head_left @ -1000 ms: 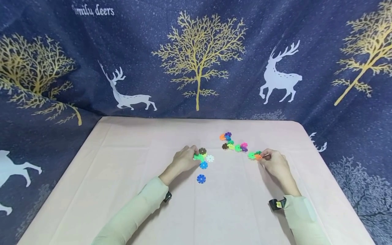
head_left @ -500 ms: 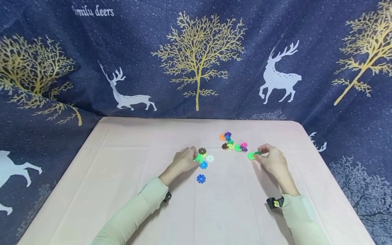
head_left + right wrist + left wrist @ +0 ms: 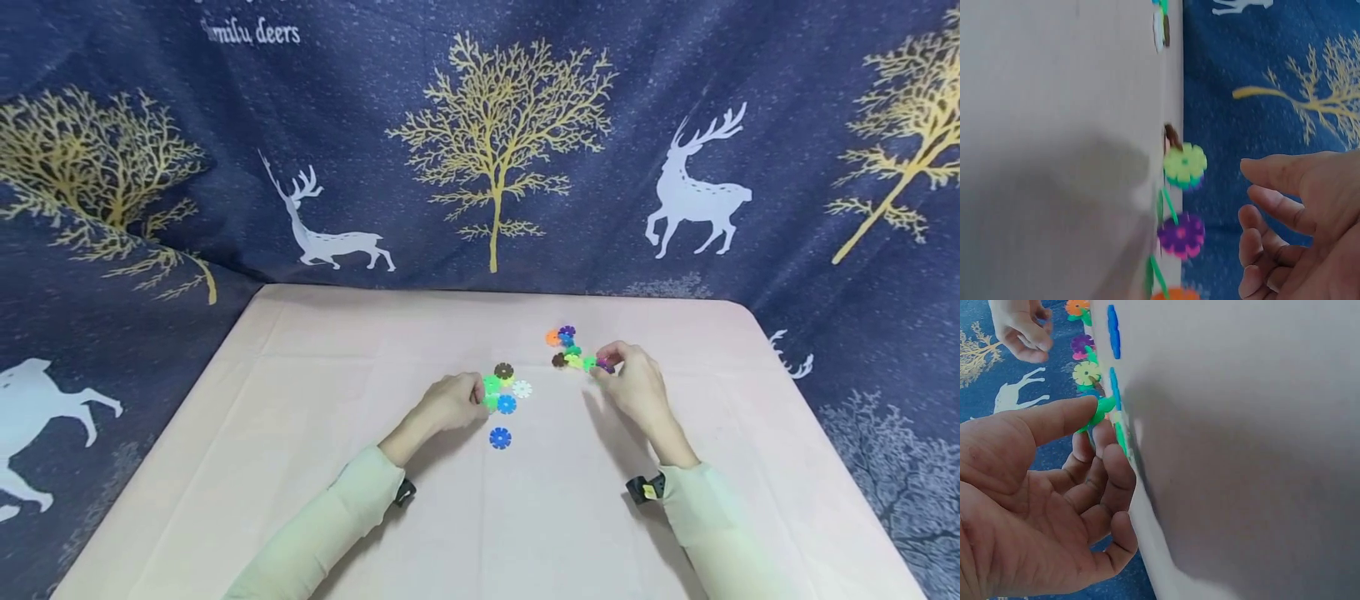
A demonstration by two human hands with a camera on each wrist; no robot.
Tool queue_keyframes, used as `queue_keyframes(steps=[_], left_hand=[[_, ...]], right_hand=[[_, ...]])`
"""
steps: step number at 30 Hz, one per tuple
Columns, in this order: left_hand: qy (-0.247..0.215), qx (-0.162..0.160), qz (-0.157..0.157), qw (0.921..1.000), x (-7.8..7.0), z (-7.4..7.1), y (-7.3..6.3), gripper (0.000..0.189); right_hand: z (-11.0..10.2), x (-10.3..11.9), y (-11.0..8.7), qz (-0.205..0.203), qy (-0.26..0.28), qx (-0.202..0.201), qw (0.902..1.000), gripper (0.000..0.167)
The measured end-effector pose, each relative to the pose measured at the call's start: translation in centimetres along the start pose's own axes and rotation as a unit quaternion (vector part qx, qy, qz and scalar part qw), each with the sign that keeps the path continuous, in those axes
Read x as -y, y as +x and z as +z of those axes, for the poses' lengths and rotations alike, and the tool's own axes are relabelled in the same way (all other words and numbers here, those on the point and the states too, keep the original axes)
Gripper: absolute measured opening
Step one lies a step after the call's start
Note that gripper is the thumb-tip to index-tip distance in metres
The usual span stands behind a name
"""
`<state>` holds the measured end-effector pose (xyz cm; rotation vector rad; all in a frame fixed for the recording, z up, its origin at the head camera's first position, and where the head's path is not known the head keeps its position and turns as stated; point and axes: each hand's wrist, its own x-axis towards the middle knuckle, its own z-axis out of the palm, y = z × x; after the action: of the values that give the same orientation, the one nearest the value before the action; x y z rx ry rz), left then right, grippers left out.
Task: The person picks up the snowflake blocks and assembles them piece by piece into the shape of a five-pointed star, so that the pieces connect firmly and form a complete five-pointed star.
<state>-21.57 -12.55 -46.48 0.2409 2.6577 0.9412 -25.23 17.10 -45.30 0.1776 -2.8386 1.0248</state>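
My left hand pinches a green notched plastic disc between thumb and index finger, just over the table. Beside it lie a second green disc, a brown disc, a white disc and a light blue disc. My right hand hovers over the joined purple and pink discs, fingers parted and apart from them in the right wrist view. Near that hand are a yellow disc and, at the right wrist view's bottom edge, an orange disc.
A dark blue disc lies alone toward the front. Farther back stand an orange disc and a violet disc, joined with others. Behind the pink-covered table hangs a dark blue cloth printed with deer and trees.
My right hand has moved left, from the orange and green discs to the purple and pink ones. My left hand has barely moved. The head view has shifted slightly.
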Motion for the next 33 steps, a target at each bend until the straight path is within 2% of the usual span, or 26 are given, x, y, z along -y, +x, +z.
queue_keyframes(steps=[6, 9, 14, 17, 26, 33], left_hand=[[-0.022, 0.031, 0.010, 0.9992, -0.3, -0.2, -1.3, 0.018], [-0.045, 0.051, 0.016, 0.9976, -0.4, -0.1, -1.8, 0.018], [-0.069, 0.072, 0.015, 0.9949, -0.7, 0.0, -2.7, 0.023], [-0.072, 0.082, 0.015, 0.9939, -1.0, 0.0, -3.2, 0.021], [-0.083, 0.092, 0.048, 0.9912, -1.4, -0.5, -4.4, 0.015], [-0.110, 0.101, 0.062, 0.9869, -1.5, -0.6, -4.6, 0.010]], right_hand=[[2.0, 1.5, 0.6, -0.010, 0.012, 0.044, 0.9989, 0.025], [3.1, 2.2, 0.7, -0.014, 0.021, 0.080, 0.9965, 0.027], [4.8, 3.1, 0.9, -0.011, 0.035, 0.157, 0.9869, 0.036], [5.8, 3.2, 1.1, -0.019, 0.041, 0.186, 0.9814, 0.039], [7.3, 3.8, 1.5, -0.018, 0.021, 0.200, 0.9795, 0.039], [7.6, 4.1, 1.4, -0.008, 0.004, 0.200, 0.9797, 0.030]])
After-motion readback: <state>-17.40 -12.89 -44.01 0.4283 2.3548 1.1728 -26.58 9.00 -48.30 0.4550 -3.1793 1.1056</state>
